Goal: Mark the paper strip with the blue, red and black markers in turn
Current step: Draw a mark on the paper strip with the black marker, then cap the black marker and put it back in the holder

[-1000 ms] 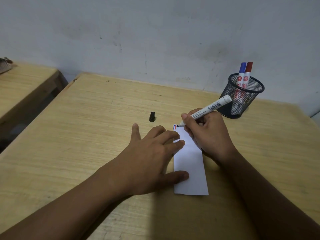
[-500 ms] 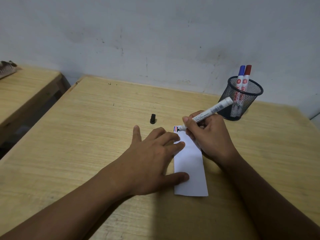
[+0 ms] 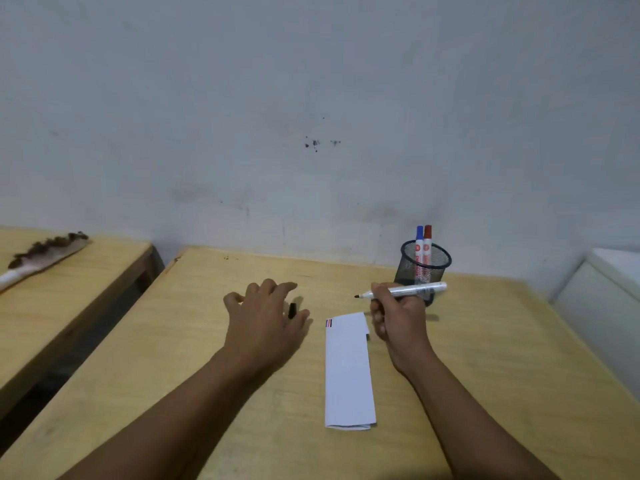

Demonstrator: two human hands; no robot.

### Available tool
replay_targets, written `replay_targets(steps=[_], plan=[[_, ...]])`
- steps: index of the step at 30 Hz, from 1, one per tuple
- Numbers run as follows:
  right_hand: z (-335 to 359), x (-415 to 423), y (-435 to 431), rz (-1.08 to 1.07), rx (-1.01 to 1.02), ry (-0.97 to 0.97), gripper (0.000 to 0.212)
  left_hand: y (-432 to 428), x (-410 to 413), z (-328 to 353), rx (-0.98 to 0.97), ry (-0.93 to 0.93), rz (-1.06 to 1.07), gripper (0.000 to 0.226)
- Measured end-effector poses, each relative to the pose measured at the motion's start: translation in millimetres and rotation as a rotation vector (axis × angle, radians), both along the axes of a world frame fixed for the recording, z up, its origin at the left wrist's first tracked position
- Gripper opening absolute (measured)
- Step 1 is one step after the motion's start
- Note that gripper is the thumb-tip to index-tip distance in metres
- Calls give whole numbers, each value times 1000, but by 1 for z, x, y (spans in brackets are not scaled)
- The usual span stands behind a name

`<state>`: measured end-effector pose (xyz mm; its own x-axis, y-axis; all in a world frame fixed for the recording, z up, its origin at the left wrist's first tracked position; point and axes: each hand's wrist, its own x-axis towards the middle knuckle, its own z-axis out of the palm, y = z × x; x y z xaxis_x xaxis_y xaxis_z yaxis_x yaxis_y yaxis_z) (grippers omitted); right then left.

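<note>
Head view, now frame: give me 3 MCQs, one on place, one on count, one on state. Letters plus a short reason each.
1. Where do the capped blue marker and red marker stand?
A. in the mesh cup
B. on the paper strip
C. on the side bench

2. How many markers are in view?
A. one
B. two
C. three

3. What state is the black marker in the right hand?
A. capped
B. uncapped, tip off the paper
C. lying on the desk

Answers:
1 A, both caps rise above the cup's rim.
2 C, two in the cup, one in the right hand's grip.
3 B, bare tip in the air; the black cap lies on the desk by the left hand.
</note>
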<state>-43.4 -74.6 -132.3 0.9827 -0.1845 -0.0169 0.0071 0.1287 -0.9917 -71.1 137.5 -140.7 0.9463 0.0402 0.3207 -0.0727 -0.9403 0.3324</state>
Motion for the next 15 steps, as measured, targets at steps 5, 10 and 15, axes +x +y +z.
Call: replay_targets(steps=[5,10,15], plan=[[34,-15,3,26,-23,-73,15,4,16,24,6,204,8,23],[79,-23,1,57,-32,-181,28,-3,7,68,-661,179,-141,9],[117,-43,4,104,-101,-294,26,-19,-18,115,-863,24,-363,11]])
